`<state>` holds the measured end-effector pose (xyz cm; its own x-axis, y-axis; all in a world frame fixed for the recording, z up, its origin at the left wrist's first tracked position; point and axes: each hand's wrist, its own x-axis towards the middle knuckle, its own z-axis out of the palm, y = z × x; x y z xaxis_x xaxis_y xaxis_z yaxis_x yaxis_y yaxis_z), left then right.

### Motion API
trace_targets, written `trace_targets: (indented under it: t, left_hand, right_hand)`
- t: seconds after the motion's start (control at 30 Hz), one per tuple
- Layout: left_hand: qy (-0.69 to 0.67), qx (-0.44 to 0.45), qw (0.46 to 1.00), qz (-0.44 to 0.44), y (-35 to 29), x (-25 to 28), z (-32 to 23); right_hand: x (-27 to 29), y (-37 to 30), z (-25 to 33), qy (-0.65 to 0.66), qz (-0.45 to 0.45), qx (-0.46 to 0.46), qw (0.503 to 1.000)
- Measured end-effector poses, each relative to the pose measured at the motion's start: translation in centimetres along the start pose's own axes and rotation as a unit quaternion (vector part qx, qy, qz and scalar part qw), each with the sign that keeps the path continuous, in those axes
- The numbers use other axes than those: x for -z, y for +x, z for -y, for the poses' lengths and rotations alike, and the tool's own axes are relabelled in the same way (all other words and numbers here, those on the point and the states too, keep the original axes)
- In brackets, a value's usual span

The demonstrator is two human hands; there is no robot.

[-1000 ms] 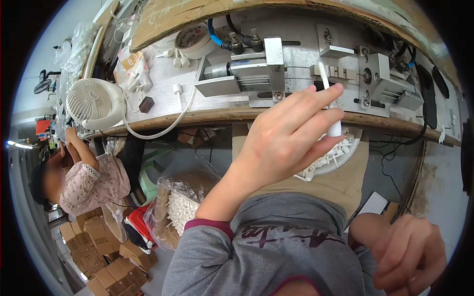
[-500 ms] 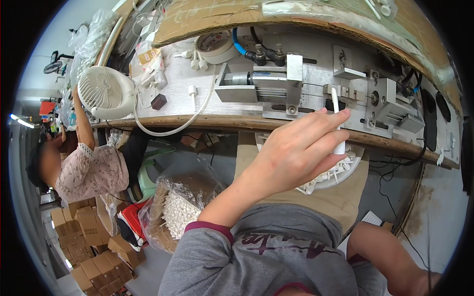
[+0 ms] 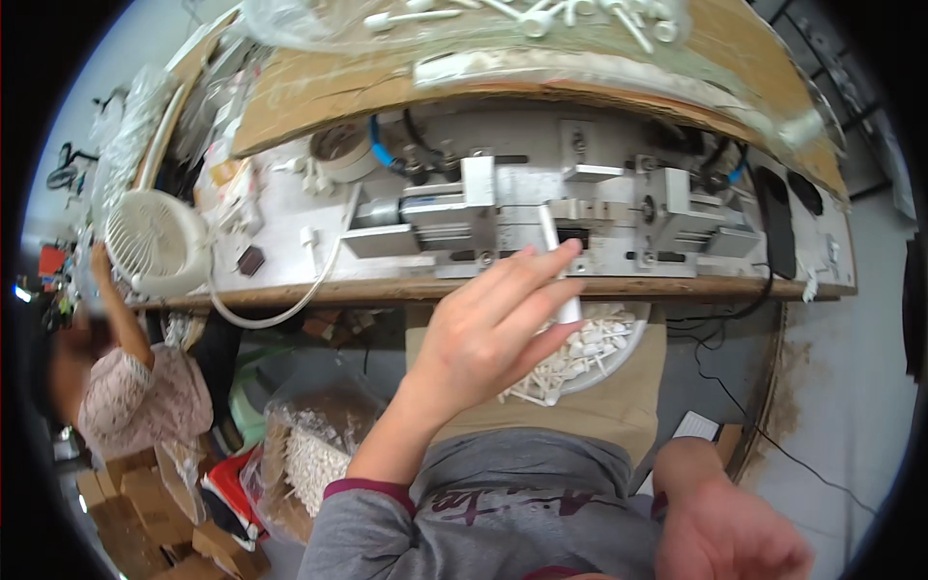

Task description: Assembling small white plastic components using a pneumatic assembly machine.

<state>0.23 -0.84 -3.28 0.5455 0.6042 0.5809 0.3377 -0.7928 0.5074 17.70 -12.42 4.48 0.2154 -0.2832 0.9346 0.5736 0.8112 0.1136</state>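
Note:
My left hand (image 3: 488, 333) holds a slim white plastic stick (image 3: 550, 230) upright between thumb and fingers, at the front edge of the workbench. Just beyond the stick sits a small metal holding block (image 3: 604, 210), with a metal pneumatic clamp unit (image 3: 425, 222) to its left and another (image 3: 691, 217) to its right. Below the hand, a round white basin (image 3: 630, 350) of small white plastic pieces is partly covered by my fingers. My right hand (image 3: 725, 527) is low at the right, apart from the bench; its fingers are blurred.
A cardboard shelf (image 3: 329, 92) with white plastic parts overhangs the bench. At the left stand a white fan (image 3: 159, 242) with a looping cable, a tape roll (image 3: 343, 150) and a seated person (image 3: 145, 396). A plastic-lined box (image 3: 309, 464) of white pieces is by my left arm.
The view has shifted, so the bench sits further left and lower in the picture. My right hand has come into sight at the lower right. The left hand keeps its grip on the stick.

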Motion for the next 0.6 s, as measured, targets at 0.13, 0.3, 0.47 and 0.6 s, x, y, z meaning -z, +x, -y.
trace_targets:
  t: [0.13,0.3,0.47,0.6]
  left_hand:
    - [0.003,-0.003,1.0,-0.015,0.1,-0.1,0.1]
    - [-0.003,-0.011,1.0,-0.016,-0.2,-0.5,-0.1]
    - [0.0,-0.011,1.0,-0.008,-0.3,-0.2,-0.2]
    - [-0.001,-0.012,1.0,-0.01,-0.5,-0.5,-0.1]
  right_hand:
    - [-2.4,0.2,-0.7,0.144,-0.086,-0.371,0.913]
    - [-1.4,0.2,-2.3,0.289,-0.055,-0.436,0.85]
    - [0.3,1.2,-2.0,0.405,-0.026,-0.416,0.814]
    - [1.6,1.6,-2.4,0.502,-0.008,-0.405,0.764]
